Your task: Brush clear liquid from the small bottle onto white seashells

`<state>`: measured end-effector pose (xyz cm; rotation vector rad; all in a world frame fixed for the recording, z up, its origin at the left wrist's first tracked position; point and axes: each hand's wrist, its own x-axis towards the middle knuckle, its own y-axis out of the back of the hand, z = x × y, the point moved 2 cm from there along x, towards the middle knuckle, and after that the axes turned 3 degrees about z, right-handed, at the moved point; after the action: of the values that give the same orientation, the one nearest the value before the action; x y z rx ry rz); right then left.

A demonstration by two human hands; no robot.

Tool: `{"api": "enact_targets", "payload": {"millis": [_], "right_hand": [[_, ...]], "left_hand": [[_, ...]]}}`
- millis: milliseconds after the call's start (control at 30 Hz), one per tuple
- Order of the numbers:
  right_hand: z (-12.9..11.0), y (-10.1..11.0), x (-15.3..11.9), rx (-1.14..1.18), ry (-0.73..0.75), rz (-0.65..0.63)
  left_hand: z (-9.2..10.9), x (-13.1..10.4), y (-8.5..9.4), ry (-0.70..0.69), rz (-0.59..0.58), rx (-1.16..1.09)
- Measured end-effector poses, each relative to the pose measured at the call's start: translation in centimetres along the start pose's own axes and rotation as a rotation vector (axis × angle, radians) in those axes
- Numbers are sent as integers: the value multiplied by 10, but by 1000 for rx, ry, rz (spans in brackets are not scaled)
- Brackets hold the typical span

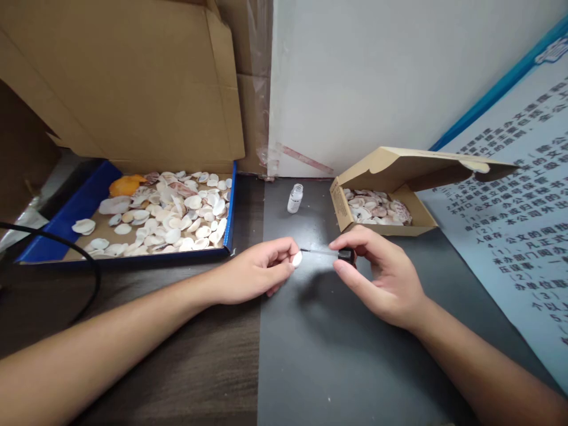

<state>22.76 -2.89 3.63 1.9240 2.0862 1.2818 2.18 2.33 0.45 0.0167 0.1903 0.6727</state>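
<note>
My left hand [261, 269] pinches a small white seashell [297, 259] between thumb and fingers above the grey mat. From the right, my right hand [381, 275] grips the black cap of a brush applicator [346, 255] with a thin clear stem. Its dark tip points left and is at the shell's upper edge; whether it touches cannot be made out. Behind the hands, a small clear glass bottle [294, 199] with a white label stands upright and uncapped on the mat.
A blue-edged cardboard box [229, 207] full of loose shells [168, 207] lies open at the left. A smaller cardboard box [421, 216] with shells is at the right, near a printed sheet [501, 207]. A black cable [53, 238] crosses the left side.
</note>
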Motion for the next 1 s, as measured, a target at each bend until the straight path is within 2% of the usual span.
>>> {"api": "enact_targets", "payload": {"millis": [100, 267, 433, 567, 733, 900, 1000], "right_hand": [[0, -1, -1, 27, 20, -38], [1, 1, 0, -13, -22, 32], [0, 0, 0, 31, 9, -36], [1, 1, -1, -1, -25, 24], [-1, 0, 0, 42, 6, -49], [0, 1, 0, -26, -20, 32], [0, 1, 0, 19, 1, -3]], "left_hand": [[0, 0, 0, -2, -5, -3], [1, 0, 0, -8, -6, 0], [1, 0, 0, 1, -6, -7], [1, 0, 0, -11, -6, -3], [1, 0, 0, -1, -8, -9], [1, 0, 0, -12, -8, -4], [0, 1, 0, -6, -9, -8]]}}
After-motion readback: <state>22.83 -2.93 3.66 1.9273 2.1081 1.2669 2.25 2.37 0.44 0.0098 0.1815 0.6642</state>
